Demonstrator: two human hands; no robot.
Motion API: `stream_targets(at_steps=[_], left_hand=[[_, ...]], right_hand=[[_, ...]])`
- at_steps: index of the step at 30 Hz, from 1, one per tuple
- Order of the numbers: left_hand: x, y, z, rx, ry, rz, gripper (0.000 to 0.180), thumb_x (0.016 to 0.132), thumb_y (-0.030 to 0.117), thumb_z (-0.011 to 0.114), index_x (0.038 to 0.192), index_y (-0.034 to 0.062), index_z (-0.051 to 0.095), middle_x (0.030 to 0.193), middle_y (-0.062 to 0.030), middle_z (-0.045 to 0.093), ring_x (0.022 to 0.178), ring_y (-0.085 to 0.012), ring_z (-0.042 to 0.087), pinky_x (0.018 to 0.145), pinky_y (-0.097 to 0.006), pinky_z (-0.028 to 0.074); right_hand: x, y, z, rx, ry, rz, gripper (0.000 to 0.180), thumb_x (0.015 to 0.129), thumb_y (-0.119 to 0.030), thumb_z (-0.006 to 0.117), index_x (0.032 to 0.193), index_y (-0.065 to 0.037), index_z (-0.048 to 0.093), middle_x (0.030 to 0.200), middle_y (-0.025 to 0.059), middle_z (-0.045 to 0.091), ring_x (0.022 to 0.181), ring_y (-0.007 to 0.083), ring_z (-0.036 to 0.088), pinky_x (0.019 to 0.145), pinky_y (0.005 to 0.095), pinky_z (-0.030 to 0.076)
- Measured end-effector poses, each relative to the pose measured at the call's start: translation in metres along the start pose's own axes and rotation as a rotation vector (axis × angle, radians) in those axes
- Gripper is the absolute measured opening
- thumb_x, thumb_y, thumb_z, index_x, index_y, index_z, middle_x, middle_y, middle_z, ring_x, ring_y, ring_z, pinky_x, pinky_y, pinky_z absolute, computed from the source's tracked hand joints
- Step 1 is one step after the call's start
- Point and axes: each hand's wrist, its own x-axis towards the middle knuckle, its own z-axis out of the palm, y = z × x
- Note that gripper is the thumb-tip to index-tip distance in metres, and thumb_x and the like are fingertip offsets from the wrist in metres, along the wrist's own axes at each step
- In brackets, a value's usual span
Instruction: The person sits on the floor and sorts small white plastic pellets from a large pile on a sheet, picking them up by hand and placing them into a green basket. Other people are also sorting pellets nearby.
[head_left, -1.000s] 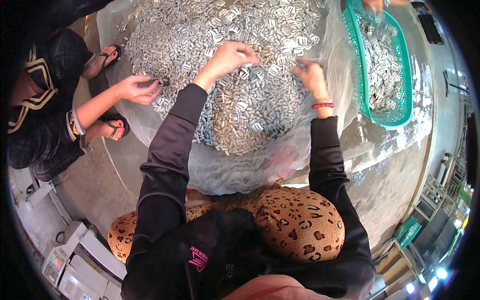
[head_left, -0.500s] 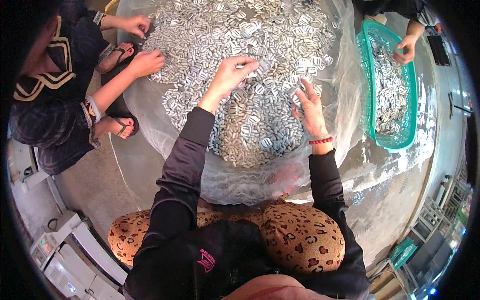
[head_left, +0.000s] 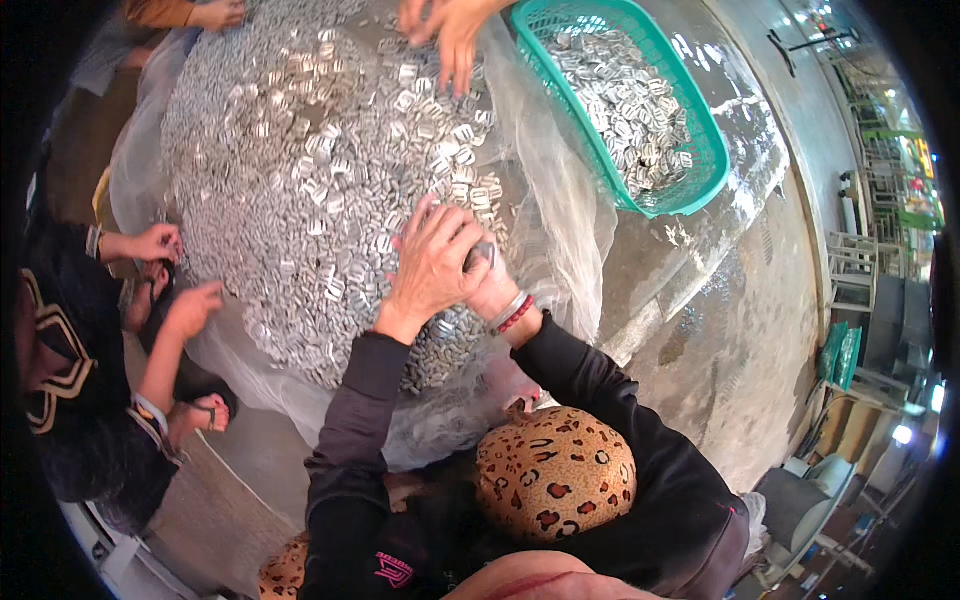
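Observation:
My left hand and my right hand meet over the near right part of a wide heap of grey metal pieces. The left lies partly across the right, its fingers curled. A grey metal buckle shows between the two hands, gripped where they meet. Most of the right hand's fingers are hidden behind the left. Flat slotted buckles lie loose just beyond them, among many small pellet-like bits. A red bead bracelet circles my right wrist.
A turquoise plastic basket of similar buckles stands at the right. Thin translucent sheeting edges the heap. Across the heap, a person's hands hang over it; another person's hands are at its left edge.
My view has swung right. My hands were apart, the left pinching a metal piece and the right spread by the buckles; now they are together. The hands at the basket now reach over the heap.

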Motion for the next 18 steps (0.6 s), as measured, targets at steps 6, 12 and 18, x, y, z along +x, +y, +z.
stream_targets(at_steps=[6, 12, 18], left_hand=[[-0.010, -0.023, -0.050, 0.024, 0.458, 0.052, 0.038, 0.078, 0.031, 0.063, 0.111, 0.0123, 0.061, 0.111, -0.0115, 0.059, 0.107, -0.0326, 0.054, 0.092, -0.045, 0.041], [-0.069, -0.121, -0.088, -0.026, -0.243, -0.764, 0.049, 0.076, 0.032, 0.069, 0.118, 0.0103, 0.057, 0.111, -0.0185, 0.059, 0.105, -0.0359, 0.054, 0.087, -0.040, 0.044], [-0.120, -0.104, -0.010, 0.159, -0.188, -0.422, 0.050, 0.069, 0.020, 0.075, 0.116, 0.0118, 0.059, 0.098, -0.0124, 0.060, 0.092, -0.0279, 0.058, 0.082, -0.037, 0.047]], right_hand=[[0.003, 0.078, -0.060, 1.528, 0.291, 0.588, 0.053, 0.089, -0.030, 0.047, 0.134, -0.008, 0.031, 0.139, 0.0135, 0.031, 0.125, 0.0292, 0.031, 0.100, 0.0503, 0.034], [0.066, 0.196, -0.206, 2.692, 0.752, 0.588, 0.074, 0.084, -0.035, 0.049, 0.144, -0.006, 0.014, 0.148, 0.0182, 0.012, 0.135, 0.0409, 0.011, 0.101, 0.0644, 0.028], [-0.003, 0.262, -0.180, 2.165, 0.948, 0.628, 0.065, 0.086, -0.011, 0.037, 0.140, 0.007, 0.006, 0.147, 0.0260, 0.009, 0.136, 0.0444, 0.008, 0.106, 0.0636, 0.023]])
